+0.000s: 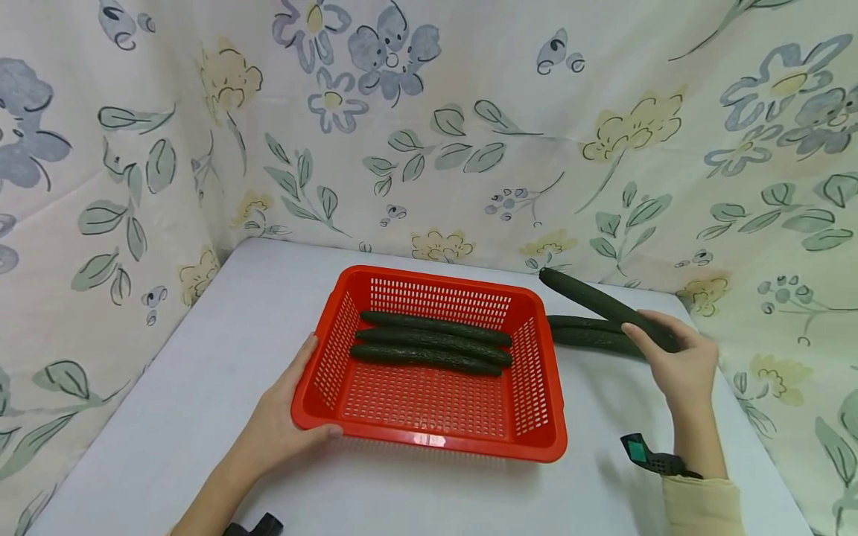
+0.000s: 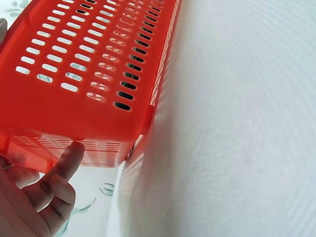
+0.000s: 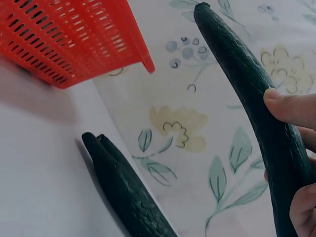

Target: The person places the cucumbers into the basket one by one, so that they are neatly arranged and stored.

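Observation:
A dark green cucumber [image 1: 596, 301] slants up to the left, held near its lower end by my right hand [image 1: 680, 361]. In the right wrist view, thumb and fingers wrap this cucumber [image 3: 247, 84], well above the table. At the left front corner of a red plastic basket [image 1: 429, 443], my left hand [image 1: 281, 417] grips the rim. Its bent fingers [image 2: 71, 158] meet the basket's outer wall in the left wrist view. Three cucumbers [image 1: 432, 339] lie side by side within the basket, toward its back. Beneath the held cucumber, two more cucumbers [image 1: 593, 339] lie together on the table.
The white table [image 1: 221, 320] runs up to a flower-patterned cloth [image 1: 429, 134] behind it and at the sides. A dark strap [image 1: 660, 460] with a camera is on the right wrist; part of another black device [image 1: 258, 527] shows by the left wrist.

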Action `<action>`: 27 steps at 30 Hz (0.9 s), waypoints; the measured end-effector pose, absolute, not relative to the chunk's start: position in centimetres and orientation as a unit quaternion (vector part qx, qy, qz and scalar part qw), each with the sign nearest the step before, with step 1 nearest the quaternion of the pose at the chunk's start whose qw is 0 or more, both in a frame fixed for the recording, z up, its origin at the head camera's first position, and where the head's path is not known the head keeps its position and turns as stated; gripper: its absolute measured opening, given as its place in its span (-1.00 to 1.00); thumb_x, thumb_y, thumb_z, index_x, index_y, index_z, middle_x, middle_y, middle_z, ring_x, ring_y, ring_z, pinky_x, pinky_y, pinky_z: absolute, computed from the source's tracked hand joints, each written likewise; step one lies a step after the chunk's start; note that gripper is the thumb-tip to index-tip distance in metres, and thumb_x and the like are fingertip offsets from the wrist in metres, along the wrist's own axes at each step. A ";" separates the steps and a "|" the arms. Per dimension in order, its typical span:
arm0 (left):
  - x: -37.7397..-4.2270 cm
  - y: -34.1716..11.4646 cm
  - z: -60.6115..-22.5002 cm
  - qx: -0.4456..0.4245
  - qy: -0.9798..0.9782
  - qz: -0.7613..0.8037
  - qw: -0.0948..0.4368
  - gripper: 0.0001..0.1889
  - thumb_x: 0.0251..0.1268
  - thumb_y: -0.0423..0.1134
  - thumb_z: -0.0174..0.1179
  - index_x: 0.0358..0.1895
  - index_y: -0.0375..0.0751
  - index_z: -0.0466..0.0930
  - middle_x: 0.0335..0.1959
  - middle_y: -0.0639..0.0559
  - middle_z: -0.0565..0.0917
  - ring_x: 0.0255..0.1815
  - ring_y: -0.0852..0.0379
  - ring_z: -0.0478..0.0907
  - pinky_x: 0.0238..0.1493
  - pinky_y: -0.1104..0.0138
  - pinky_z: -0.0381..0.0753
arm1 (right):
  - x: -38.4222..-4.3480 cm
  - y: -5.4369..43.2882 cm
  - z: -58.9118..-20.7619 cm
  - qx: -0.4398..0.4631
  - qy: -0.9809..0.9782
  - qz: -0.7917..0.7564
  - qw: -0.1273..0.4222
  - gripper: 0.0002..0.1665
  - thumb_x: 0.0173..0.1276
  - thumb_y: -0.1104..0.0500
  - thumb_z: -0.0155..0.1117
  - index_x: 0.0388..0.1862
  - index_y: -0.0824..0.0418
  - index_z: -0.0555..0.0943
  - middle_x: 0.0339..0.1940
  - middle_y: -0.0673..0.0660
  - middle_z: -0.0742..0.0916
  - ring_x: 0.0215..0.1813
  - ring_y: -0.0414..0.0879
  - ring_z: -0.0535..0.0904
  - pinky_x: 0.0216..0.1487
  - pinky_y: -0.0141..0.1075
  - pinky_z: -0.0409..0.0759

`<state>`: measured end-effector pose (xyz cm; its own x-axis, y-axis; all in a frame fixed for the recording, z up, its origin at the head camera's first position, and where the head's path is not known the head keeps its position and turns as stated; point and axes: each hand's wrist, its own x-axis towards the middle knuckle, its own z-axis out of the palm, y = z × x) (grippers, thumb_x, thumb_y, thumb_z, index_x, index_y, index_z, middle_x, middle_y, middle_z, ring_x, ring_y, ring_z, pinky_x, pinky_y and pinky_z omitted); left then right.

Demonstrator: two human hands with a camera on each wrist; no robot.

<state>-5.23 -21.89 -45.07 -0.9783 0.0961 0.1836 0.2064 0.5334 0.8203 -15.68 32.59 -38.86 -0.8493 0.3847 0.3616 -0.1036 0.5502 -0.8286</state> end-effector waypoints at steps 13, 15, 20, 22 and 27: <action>-5.2 -21.9 -44.9 -0.088 -0.880 -0.463 0.065 0.36 -0.06 0.00 0.68 0.77 0.17 -0.12 0.69 -0.14 0.23 0.38 -0.19 0.52 -0.01 0.36 0.71 | -15.7 29.6 -38.5 -0.021 -0.853 0.446 0.271 -0.60 0.27 0.15 0.65 0.07 0.23 0.83 -0.14 -0.38 0.77 0.01 -0.46 0.60 0.02 -0.58 0.49; -5.2 -21.9 -45.0 -0.087 -0.881 -0.461 0.065 0.36 -0.05 0.00 0.67 0.77 0.16 -0.12 0.69 -0.15 0.23 0.38 -0.19 0.52 -0.02 0.36 0.71 | -15.7 29.2 -38.6 -0.020 -0.856 0.443 0.265 -0.60 0.27 0.14 0.65 0.07 0.22 0.83 -0.14 -0.38 0.77 0.01 -0.46 0.60 0.02 -0.58 0.50; -5.2 -21.8 -45.1 -0.088 -0.880 -0.462 0.066 0.35 -0.05 0.00 0.67 0.78 0.14 -0.12 0.69 -0.16 0.23 0.37 -0.19 0.53 -0.03 0.36 0.71 | -15.6 28.4 -38.4 -0.008 -0.858 0.444 0.257 -0.59 0.27 0.16 0.65 0.09 0.20 0.83 -0.11 -0.32 0.78 -0.03 -0.43 0.63 -0.03 -0.58 0.56; -5.2 -21.8 -45.1 -0.089 -0.878 -0.465 0.066 0.36 -0.06 -0.01 0.68 0.78 0.15 -0.12 0.68 -0.16 0.24 0.36 -0.19 0.54 -0.03 0.36 0.71 | -15.6 28.0 -38.3 -0.001 -0.859 0.443 0.256 -0.59 0.27 0.17 0.65 0.10 0.19 0.83 -0.11 -0.31 0.77 -0.03 -0.42 0.63 -0.04 -0.58 0.56; -5.2 -21.8 -45.1 -0.087 -0.878 -0.467 0.066 0.36 -0.06 -0.01 0.68 0.77 0.19 -0.12 0.67 -0.17 0.27 0.34 -0.18 0.55 -0.03 0.38 0.70 | -16.0 27.1 -37.7 0.015 -0.860 0.443 0.252 -0.59 0.27 0.19 0.65 0.10 0.16 0.82 -0.10 -0.25 0.78 -0.07 -0.38 0.64 -0.08 -0.60 0.55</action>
